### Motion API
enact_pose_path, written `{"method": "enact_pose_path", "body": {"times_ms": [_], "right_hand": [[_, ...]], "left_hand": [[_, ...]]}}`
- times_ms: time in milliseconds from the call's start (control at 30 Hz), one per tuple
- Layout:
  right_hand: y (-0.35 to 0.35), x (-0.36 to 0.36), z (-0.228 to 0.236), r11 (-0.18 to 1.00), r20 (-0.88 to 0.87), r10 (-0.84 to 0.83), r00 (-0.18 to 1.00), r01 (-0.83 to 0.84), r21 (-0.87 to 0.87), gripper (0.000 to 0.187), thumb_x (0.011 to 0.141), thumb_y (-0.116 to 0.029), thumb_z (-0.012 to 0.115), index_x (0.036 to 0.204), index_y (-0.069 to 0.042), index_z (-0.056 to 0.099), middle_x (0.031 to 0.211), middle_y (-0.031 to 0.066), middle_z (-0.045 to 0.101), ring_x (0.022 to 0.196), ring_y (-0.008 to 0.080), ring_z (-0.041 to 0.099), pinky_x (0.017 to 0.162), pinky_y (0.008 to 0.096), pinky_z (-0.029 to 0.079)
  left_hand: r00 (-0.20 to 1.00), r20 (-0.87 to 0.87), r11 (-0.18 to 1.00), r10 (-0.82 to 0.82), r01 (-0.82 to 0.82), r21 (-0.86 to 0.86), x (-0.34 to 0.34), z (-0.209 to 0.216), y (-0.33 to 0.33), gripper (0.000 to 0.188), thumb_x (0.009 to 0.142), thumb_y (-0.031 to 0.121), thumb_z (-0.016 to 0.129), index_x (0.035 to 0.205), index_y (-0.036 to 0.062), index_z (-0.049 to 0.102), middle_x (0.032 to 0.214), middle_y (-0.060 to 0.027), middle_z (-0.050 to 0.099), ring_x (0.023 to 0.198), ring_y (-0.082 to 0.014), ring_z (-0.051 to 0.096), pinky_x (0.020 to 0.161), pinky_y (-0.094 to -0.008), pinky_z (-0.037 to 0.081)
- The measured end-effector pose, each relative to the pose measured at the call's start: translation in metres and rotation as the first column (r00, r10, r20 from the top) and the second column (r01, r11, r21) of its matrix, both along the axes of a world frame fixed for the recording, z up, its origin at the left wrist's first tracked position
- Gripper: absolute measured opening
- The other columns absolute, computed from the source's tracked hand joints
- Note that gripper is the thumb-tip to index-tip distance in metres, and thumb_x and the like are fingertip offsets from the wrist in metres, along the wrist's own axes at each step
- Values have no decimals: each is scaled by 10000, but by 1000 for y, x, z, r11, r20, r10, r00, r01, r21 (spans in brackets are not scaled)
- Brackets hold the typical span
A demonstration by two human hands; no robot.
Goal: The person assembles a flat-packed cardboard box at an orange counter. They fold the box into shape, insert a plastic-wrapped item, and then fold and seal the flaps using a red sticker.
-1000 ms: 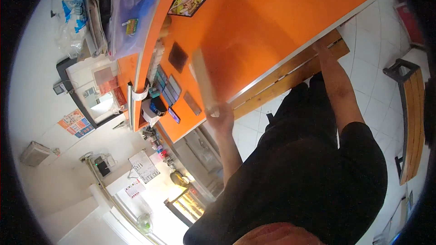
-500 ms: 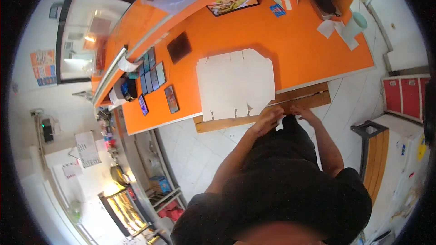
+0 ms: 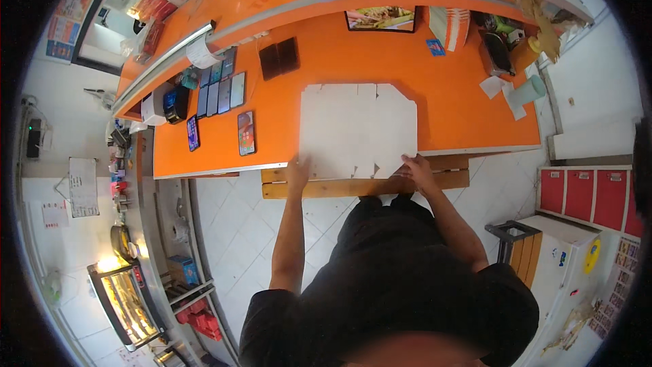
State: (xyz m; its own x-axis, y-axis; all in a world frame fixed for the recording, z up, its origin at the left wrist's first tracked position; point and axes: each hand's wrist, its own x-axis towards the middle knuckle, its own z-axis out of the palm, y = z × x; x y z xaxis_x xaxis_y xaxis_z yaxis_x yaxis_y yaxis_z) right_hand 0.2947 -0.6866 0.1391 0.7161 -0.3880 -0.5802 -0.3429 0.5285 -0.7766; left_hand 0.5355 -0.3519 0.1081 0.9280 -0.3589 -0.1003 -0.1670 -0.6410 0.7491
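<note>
A flat white cardboard sheet [image 3: 358, 128], cut with tabs and notches like an unfolded box, lies over the front edge of the orange counter [image 3: 272, 109]. My left hand [image 3: 298, 171] grips its near left corner, the fingers partly hidden at the edge. At the near right corner my right hand [image 3: 417, 170] holds the sheet, thumb on top and the other fingers tucked low. Whether it is one sheet or a stack I cannot tell.
Several phones [image 3: 219, 94] and a dark wallet-like case [image 3: 279, 58] lie to the left. A tablet screen [image 3: 381, 20] stands at the back under an orange shelf [image 3: 285, 17]. A pale green cup [image 3: 530, 88] sits far right. A wooden bench [image 3: 275, 189] runs below the front edge.
My hands were together by the sheet's near right corner; they have parted to its two near corners, the left one moving left. The whole view has also turned.
</note>
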Motion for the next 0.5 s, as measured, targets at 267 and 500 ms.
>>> {"method": "enact_pose_path", "body": {"times_ms": [267,500], "right_hand": [[-83,25,-26,828,-52,-85,995,41,-559,424,897,-402,686,992,8,628,855,103,651,805,187,631,744,339,514],[-68,26,26,268,29,-359,933,132,-954,556,972,-459,530,1272,10,540,1295,249,506,1209,352,469,1025,455,364]], "left_hand": [[963,-269,831,-17,-136,-539,-132,-1,-35,482,865,227,728,1224,1,499,1016,-175,645,961,-249,638,807,-380,518],[953,262,978,149,-103,-180,-55,30,-19,345,897,250,682,1090,-29,624,1024,-156,658,942,-241,609,857,-370,483]]}}
